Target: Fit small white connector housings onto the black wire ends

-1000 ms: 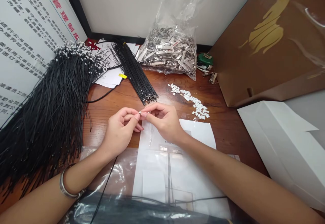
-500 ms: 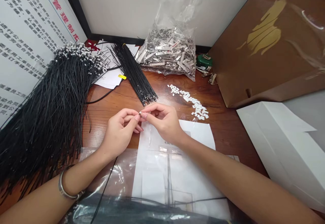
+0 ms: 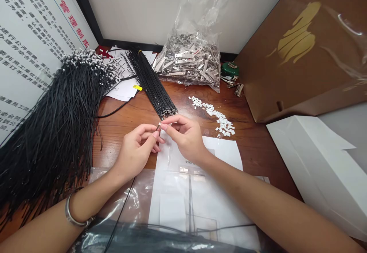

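Note:
My left hand (image 3: 136, 146) pinches a thin black wire (image 3: 158, 127) near its end, thumb against forefinger. The rest of that wire seems to hang below the hand toward the lower edge. In the thumb and forefinger of my right hand (image 3: 185, 138) is a small white connector (image 3: 160, 123), right at the wire's tip. Whether the wire sits inside it, I cannot tell. Just beyond my fingertips lies a bundle of black wires (image 3: 153, 86) with bare metal ends. Loose white connectors (image 3: 225, 124) are scattered to the right of it.
Wires with white ends form a big pile (image 3: 65, 103) at left. A clear bag of metal strips (image 3: 189, 59) stands at the back, beside a green object (image 3: 230, 69). A brown box (image 3: 286, 73) and a white box (image 3: 312, 168) flank the right. Paper (image 3: 226, 157) and plastic lie beneath my arms.
My fingertips have drawn slightly apart, and my left hand sits a touch lower. A short length of wire now shows between them, angled up to the connector.

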Motion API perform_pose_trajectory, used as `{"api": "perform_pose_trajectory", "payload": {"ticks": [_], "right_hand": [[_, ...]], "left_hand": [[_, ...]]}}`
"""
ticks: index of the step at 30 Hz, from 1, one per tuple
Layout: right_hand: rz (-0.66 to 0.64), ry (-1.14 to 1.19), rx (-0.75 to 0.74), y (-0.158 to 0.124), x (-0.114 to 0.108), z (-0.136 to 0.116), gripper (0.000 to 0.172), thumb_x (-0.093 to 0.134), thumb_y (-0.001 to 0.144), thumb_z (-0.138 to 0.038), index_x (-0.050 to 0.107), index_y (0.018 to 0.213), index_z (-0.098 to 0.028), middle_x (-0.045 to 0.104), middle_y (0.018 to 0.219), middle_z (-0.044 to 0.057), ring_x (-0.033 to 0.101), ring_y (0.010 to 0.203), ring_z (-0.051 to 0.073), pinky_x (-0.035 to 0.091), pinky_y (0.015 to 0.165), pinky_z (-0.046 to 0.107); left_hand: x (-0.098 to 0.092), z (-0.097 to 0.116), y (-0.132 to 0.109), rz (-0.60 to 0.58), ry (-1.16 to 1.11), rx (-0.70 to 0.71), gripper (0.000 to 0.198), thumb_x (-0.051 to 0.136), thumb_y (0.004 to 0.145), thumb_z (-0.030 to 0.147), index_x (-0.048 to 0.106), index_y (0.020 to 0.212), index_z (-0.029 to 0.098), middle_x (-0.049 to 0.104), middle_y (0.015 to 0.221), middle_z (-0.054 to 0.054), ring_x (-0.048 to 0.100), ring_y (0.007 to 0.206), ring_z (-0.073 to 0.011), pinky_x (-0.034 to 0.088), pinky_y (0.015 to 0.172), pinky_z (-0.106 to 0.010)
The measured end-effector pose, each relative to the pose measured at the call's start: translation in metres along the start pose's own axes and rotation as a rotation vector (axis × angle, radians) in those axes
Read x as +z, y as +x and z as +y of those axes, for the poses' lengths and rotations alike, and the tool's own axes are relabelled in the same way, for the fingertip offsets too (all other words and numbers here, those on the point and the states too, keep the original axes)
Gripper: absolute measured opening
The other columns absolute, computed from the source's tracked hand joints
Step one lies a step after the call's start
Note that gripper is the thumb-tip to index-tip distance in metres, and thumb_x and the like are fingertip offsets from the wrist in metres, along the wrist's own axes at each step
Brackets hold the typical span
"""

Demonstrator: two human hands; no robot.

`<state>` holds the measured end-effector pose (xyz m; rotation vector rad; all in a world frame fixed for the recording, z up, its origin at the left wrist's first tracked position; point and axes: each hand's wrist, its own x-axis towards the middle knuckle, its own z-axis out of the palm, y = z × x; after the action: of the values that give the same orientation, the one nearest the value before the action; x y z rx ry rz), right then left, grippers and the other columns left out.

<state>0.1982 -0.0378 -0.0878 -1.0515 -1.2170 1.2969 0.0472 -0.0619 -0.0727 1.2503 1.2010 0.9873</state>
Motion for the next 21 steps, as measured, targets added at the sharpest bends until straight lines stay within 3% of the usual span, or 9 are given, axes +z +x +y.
{"api": "perform_pose_trajectory", "payload": {"ticks": [4,7,10,13,15,18,21], "right_hand": [[0.079,0.053,0.006,0.0,0.001,0.002,0.017,0.07,0.075,-0.034,0.065,0.08,-0.018,0.055,0.057,-0.004,0.038,0.044,0.007,0.029,0.043,0.023],[0.188,-0.036,-0.099,0.004,-0.004,-0.005,0.018,0.065,0.079,-0.037,0.064,0.085,-0.019,0.057,0.063,-0.003,0.042,0.047,0.008,0.033,0.045,0.024],[0.403,-0.338,-0.24,0.013,-0.024,-0.02,0.018,0.057,0.084,-0.035,0.065,0.088,-0.019,0.062,0.072,0.001,0.05,0.056,0.012,0.038,0.053,0.028],[0.439,-0.883,-0.195,0.024,-0.049,-0.031,0.01,0.058,0.082,-0.026,0.066,0.082,-0.02,0.066,0.075,0.003,0.056,0.067,0.018,0.038,0.064,0.032],[0.387,-1.148,-0.093,0.03,-0.061,-0.03,0.011,0.059,0.082,-0.028,0.066,0.079,-0.019,0.068,0.08,0.005,0.059,0.077,0.022,0.037,0.07,0.035],[0.338,-1.325,0.037,0.035,-0.066,-0.021,0.02,0.057,0.085,-0.036,0.064,0.078,-0.019,0.069,0.083,0.007,0.061,0.082,0.026,0.035,0.074,0.038],[0.319,-1.387,0.077,0.038,-0.063,-0.013,0.022,0.054,0.086,-0.038,0.064,0.082,-0.018,0.07,0.088,0.008,0.062,0.087,0.028,0.034,0.075,0.038]], "left_hand": [[-0.001,-0.002,-0.001,-0.019,0.014,0.002,0.02,0.06,0.087,0.031,0.063,0.098,0.015,0.072,0.075,-0.002,0.063,0.06,-0.0113,0.052,0.059,-0.023],[0.0,0.0,-0.002,-0.021,0.028,-0.007,0.022,0.058,0.088,0.03,0.064,0.102,0.014,0.073,0.081,-0.004,0.063,0.061,-0.0112,0.053,0.06,-0.024],[0.0,0.007,-0.001,-0.013,0.036,-0.021,0.028,0.054,0.089,0.032,0.062,0.109,0.014,0.074,0.092,-0.007,0.062,0.06,-0.0114,0.051,0.057,-0.025],[-0.008,0.017,0.003,0.014,0.101,-0.033,0.036,0.053,0.088,0.034,0.058,0.119,0.015,0.073,0.105,-0.009,0.057,0.051,-0.01,0.043,0.044,-0.024],[-0.02,0.026,0.008,0.033,0.19,-0.034,0.039,0.054,0.088,0.036,0.057,0.122,0.017,0.071,0.111,-0.009,0.049,0.046,-0.0076,0.038,0.042,-0.025],[-0.049,0.044,0.02,0.07,0.426,0.003,0.041,0.054,0.086,0.04,0.06,0.121,0.019,0.072,0.111,-0.008,0.043,0.044,-0.0074,0.037,0.044,-0.027],[-0.087,0.064,0.038,0.231,0.767,0.091,0.045,0.053,0.084,0.042,0.059,0.123,0.02,0.075,0.1,-0.006,0.037,0.04,-0.0072,0.029,0.044,-0.028]]}}
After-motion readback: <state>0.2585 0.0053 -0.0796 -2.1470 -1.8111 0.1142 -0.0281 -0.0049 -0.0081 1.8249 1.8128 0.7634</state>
